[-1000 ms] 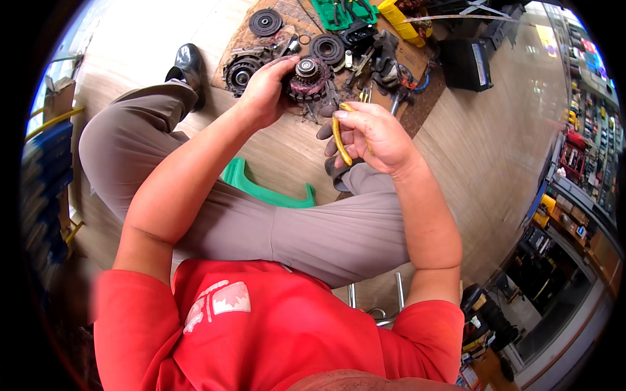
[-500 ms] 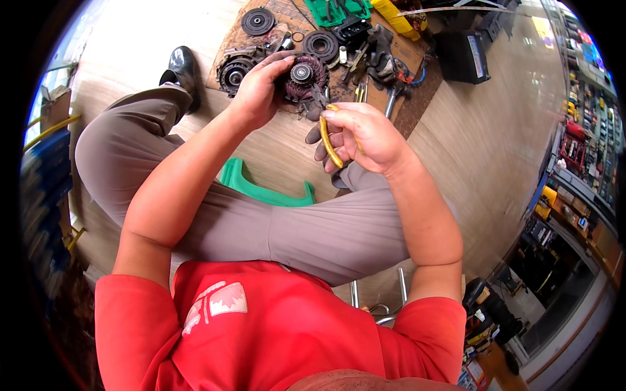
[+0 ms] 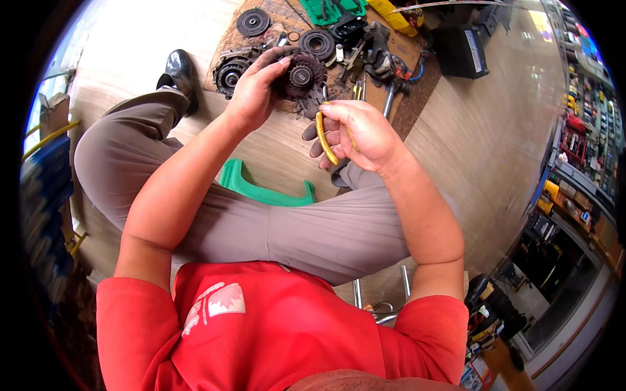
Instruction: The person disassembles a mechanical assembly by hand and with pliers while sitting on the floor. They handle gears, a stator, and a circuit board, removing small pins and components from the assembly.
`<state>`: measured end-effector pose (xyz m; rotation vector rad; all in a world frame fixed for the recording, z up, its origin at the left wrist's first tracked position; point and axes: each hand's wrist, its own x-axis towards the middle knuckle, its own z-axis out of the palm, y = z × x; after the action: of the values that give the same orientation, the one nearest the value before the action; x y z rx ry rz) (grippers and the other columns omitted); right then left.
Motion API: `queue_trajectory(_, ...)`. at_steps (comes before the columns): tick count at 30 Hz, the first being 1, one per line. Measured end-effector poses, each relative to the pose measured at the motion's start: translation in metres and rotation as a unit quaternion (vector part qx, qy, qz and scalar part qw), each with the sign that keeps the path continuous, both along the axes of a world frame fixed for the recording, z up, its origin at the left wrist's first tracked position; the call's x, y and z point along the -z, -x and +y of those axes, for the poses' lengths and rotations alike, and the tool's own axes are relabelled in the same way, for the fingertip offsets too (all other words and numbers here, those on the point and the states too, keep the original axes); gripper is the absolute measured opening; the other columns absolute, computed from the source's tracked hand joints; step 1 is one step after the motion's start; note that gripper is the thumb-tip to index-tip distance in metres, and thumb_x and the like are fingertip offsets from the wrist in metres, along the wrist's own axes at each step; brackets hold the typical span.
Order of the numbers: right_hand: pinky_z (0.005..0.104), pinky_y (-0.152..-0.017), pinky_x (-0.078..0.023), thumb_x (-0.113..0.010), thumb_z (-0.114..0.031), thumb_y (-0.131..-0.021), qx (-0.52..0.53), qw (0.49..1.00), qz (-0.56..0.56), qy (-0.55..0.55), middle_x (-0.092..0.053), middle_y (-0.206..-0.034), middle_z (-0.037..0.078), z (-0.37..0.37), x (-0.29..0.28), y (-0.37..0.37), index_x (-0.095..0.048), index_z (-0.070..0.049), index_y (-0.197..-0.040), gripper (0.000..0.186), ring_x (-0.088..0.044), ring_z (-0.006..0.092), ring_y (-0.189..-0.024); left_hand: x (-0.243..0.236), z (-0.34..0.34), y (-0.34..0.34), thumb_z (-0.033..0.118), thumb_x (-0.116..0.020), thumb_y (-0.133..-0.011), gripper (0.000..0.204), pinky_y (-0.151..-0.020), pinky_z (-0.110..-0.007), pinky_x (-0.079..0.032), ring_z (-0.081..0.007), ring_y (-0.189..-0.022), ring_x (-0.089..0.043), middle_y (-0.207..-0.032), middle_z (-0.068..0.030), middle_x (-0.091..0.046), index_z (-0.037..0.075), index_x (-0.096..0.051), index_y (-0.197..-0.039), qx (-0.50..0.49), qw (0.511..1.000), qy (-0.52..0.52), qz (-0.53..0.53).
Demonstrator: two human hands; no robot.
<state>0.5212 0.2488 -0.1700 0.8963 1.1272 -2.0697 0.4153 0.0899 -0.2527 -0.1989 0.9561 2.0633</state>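
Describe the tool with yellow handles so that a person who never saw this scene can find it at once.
Start at the brown sheet on the floor, at the picture's top. Just below its lower edge, the right hand holds the tool. Its curved yellow handles set it apart from the dark round part in the left hand.

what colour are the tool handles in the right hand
The handles are yellow, clearest in the head view.

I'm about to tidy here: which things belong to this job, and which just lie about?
The job:
round part, in the left hand
pliers, in the right hand
perhaps two dark discs

Apparently lying about:
black box
yellow object
green case
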Motion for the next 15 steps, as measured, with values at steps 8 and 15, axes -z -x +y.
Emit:
queue_trajectory(8,0.0403,-0.052,-0.056,-0.049,-0.023,-0.096,-0.007,0.999,0.004,-0.050,-0.062,-0.089,0.018,-0.006,-0.002,-0.001,-0.052,0.003,-0.104,0.027,-0.065,0.0288,-0.067,0.009,-0.002,0.002,0.014,-0.048,-0.098,0.038,-0.093,-0.037,-0.051,-0.0220,-0.111,-0.059,-0.122,-0.0125,-0.058,0.002,-0.043,-0.133,0.017,0.999,-0.021,0.020)
queue_trajectory(15,0.0365,-0.048,-0.054,-0.048,-0.021,-0.097,-0.016,0.994,0.002,-0.107,-0.062,-0.085,0.015,-0.011,-0.004,0.000,-0.052,0.004,-0.100,0.025,-0.063,0.0232,-0.061,0.010,-0.001,0.002,0.016,-0.044,-0.100,0.041,-0.096,-0.042,-0.050,-0.0245,-0.118,-0.055,-0.130,-0.0137,-0.054,0.003,-0.038,-0.138,0.026,0.998,0.014,0.064)
